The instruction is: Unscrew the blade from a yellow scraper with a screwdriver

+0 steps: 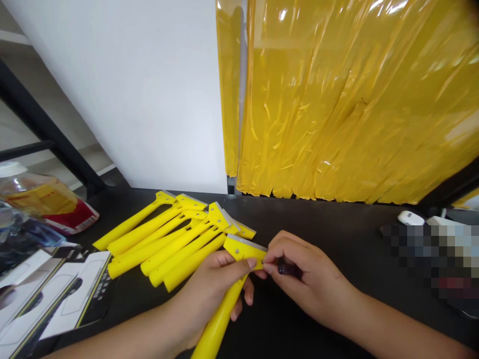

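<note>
My left hand (220, 279) is closed around the neck of a yellow scraper (219, 319), its thumb lying across the head. The scraper is tilted, with its handle toward me and a thin metal blade along the far edge of its head. One screw shows at the left of that head. My right hand (307, 269) is closed, with fingertips pinched at the head's right corner beside a small screw. A screwdriver with a dark handle (290, 269) sits within its fingers; its shaft is mostly hidden. Left of my hands, several more yellow scrapers (168, 239) lie overlapping on the black table (337, 224).
Printed cards (71, 294) lie at the left, near a bottle with a red and yellow label (52, 199). A white panel (157, 94) and yellow plastic sheeting (337, 109) stand behind the table. A white mouse-like object (410, 218) lies at the right, beside a blurred-out area.
</note>
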